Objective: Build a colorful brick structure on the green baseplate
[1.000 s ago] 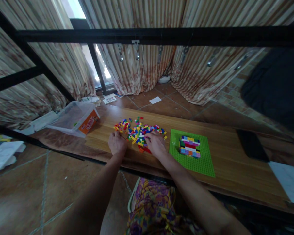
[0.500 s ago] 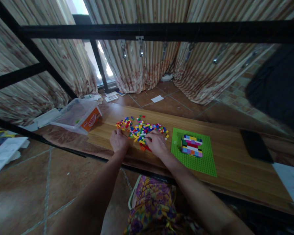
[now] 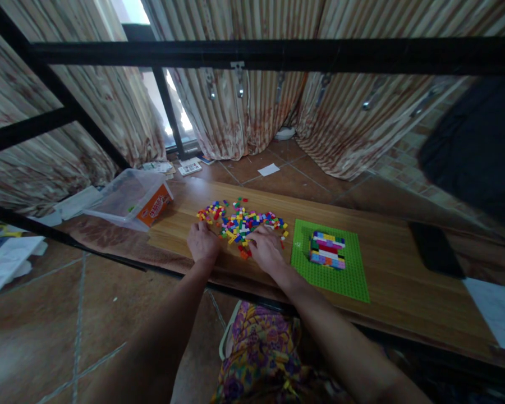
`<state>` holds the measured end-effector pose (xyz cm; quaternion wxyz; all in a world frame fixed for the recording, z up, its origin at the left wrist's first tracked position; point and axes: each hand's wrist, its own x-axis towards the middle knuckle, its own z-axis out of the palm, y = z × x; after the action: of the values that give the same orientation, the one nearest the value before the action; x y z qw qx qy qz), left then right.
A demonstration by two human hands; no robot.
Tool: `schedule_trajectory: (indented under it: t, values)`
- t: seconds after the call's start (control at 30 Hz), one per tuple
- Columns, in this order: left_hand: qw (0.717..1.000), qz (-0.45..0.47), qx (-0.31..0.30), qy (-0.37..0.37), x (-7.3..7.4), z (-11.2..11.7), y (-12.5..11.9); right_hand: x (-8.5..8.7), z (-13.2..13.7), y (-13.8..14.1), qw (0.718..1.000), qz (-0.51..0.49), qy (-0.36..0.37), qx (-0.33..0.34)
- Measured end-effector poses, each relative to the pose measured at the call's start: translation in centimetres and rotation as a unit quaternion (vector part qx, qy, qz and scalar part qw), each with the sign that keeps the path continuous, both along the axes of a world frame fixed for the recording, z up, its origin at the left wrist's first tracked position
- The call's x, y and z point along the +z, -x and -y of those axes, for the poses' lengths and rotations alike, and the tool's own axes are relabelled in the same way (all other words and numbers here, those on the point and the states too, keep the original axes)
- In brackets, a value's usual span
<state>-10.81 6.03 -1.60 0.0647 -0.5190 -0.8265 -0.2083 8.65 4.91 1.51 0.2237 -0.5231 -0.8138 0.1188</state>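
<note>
A loose pile of small colourful toy building bricks [image 3: 238,227] lies spread on the wooden board. At its near left edge is my left hand [image 3: 202,242], fingers bent down and closed; whatever they hold is hidden. My right hand [image 3: 267,247] reaches into the right side of the pile with thumb and fingertips pinched together. I cannot make out what is between them. To the right, a green baseplate [image 3: 353,280] carries a multicoloured brick structure [image 3: 328,251] built of stacked rows, with a red strip in its middle.
A clear plastic box [image 3: 118,193] with an orange label stands at the board's left end. On the right lie a dark flat object [image 3: 435,249] and a white sheet [image 3: 494,311]. A black metal bar [image 3: 252,54] crosses above the far side, in front of striped curtains.
The right hand has shifted slightly, its fingertips still among the bricks. A red piece near its thumb shows less now. The left hand stays almost in place; the whole view moves a little.
</note>
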Motion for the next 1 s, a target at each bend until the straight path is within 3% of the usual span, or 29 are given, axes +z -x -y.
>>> schedule_trajectory:
  t: [0.33, 0.5, 1.0]
  values:
    - [1.0, 0.018, 0.008, 0.014, 0.6, 0.1, -0.2, 0.5, 0.3, 0.8, 0.999, 0.022, 0.04, 0.003]
    - [1.0, 0.021, 0.001, 0.013, 0.5, 0.0, -0.2, 0.9, 0.2, 0.8, 0.998, 0.027, 0.055, -0.026]
    - [1.0, 0.016, 0.002, 0.012, 0.8, 0.1, -0.1, 2.0, 0.0, 4.7, 0.993, 0.071, 0.063, -0.075]
